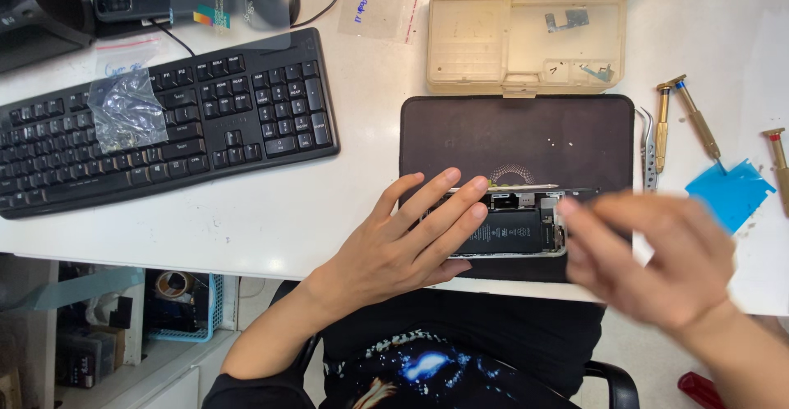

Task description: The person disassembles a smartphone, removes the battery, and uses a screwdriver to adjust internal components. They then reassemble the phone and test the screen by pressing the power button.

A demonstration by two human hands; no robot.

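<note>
An opened phone (pixel 516 226) with its black battery exposed lies on a dark work mat (pixel 518 134) at the table's front edge. My left hand (pixel 407 240) rests flat on the phone's left part, fingers spread and pressing it down. My right hand (pixel 653 253) is blurred by motion just right of the phone, fingers curled; whether it holds something small I cannot tell.
A black keyboard (pixel 164 121) with a crumpled plastic bag (pixel 125 111) on it sits at left. A beige parts box (pixel 526 39) stands open behind the mat. Brass screwdrivers (pixel 697 117), tweezers (pixel 649 150) and a blue film piece (pixel 730 191) lie at right.
</note>
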